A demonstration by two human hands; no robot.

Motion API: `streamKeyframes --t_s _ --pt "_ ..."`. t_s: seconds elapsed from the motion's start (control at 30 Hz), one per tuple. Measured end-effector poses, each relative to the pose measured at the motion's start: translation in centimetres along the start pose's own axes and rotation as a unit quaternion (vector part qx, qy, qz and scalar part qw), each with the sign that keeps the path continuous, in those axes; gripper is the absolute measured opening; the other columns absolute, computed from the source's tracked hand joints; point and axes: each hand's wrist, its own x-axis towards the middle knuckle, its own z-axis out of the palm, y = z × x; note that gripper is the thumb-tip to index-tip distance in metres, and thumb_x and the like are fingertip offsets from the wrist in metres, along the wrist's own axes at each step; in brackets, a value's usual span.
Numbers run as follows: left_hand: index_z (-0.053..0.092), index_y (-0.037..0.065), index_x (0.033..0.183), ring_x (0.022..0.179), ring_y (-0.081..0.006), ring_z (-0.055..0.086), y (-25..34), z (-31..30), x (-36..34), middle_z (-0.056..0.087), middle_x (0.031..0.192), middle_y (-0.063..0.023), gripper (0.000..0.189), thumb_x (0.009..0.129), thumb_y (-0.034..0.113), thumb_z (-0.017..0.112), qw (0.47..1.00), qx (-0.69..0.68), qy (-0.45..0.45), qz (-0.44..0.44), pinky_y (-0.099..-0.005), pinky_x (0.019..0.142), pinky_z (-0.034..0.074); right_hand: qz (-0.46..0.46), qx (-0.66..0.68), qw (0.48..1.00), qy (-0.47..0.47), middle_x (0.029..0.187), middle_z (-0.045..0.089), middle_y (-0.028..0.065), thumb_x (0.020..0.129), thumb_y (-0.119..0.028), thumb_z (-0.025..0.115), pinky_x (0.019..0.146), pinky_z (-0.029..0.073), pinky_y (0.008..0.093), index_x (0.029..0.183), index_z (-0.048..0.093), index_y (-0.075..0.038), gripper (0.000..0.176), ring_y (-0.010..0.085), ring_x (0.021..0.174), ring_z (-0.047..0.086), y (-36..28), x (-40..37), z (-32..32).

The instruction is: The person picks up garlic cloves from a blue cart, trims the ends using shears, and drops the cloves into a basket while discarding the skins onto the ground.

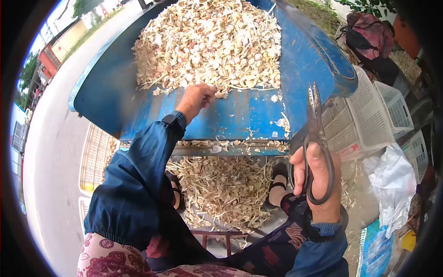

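The person's left hand point(195, 100) is reaching to the near edge of a garlic heap point(210, 44); I cannot tell whether it is grasping a bulb. The right hand point(319, 182) is gripping dark scissors point(314, 113), best kept clear of the other. A worn blue metal tray point(230, 113) is holding the heap; crates point(367, 113) are standing to the right, a road point(50, 134) running left.

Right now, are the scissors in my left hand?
No, the scissors are in your right hand, while your left hand is at the edge of the garlic pile.
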Motion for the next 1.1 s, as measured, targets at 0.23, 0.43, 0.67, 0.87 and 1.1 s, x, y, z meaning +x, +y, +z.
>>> streamKeyframes --t_s 0.23,0.43,0.67,0.87,1.1 --pt "0.066 -0.004 0.079 0.082 -0.038 0.062 -4.7 1.3 5.3 0.061 0.088 -0.02 0.009 0.079 -0.003 0.056 0.761 0.498 0.009 0.415 -0.0416 0.074 0.05 0.007 -0.024 1.0 -0.011 0.052 0.048 0.001 0.091 -0.052 0.062 0.041 0.036 0.0225 0.08 0.062 0.0 0.053 0.0079 0.042 0.046 0.5 1.3 0.8" --pt "0.063 -0.003 0.08 0.083 -0.0369 0.062 -3.6 0.7 0.8 0.062 0.089 -0.0193 0.008 0.073 -0.001 0.066 0.784 0.482 0.003 0.39 -0.0421 0.074 0.051 0.016 -0.04 0.999 -0.023 0.051 0.047 -0.0003 0.091 -0.051 0.062 0.041 0.035 0.0224 0.079 0.062 -0.001 0.052 0.0071 0.042 0.046 0.2 1.1 1.2" --pt "0.066 -0.002 0.09 0.076 -0.0325 0.063 -3.8 -1.1 -1.5 0.063 0.079 -0.0173 0.019 0.072 0.001 0.07 0.792 0.473 0.006 0.386 -0.0399 0.069 0.051 0.051 -0.052 0.996 -0.051 0.05 0.046 0.0005 0.092 -0.05 0.061 0.04 0.033 0.0223 0.08 0.061 0.0 0.051 0.0074 0.04 0.044 1.4 1.7 2.8" --pt "0.068 0.0 0.09 0.061 -0.0134 0.057 -0.4 -2.8 -3.8 0.063 0.069 -0.0058 0.013 0.078 0.004 0.071 0.958 0.267 0.032 0.098 -0.0252 0.054 0.045 0.055 -0.051 0.995 -0.062 0.05 0.045 0.0005 0.094 -0.049 0.059 0.039 0.033 0.0226 0.08 0.061 0.001 0.052 0.0072 0.041 0.044 1.7 2.0 3.8" --pt "0.067 -0.001 0.093 0.057 -0.006 0.053 3.7 0.0 -8.7 0.066 0.077 -0.0034 0.016 0.082 0.007 0.075 0.996 0.004 -0.094 0.012 -0.0184 0.051 0.043 -0.059 -0.283 0.955 -0.067 0.056 0.05 0.0044 0.088 -0.049 0.066 0.042 0.036 0.0309 0.075 0.055 -0.001 0.051 0.0142 0.043 0.044 5.2 3.6 4.9"
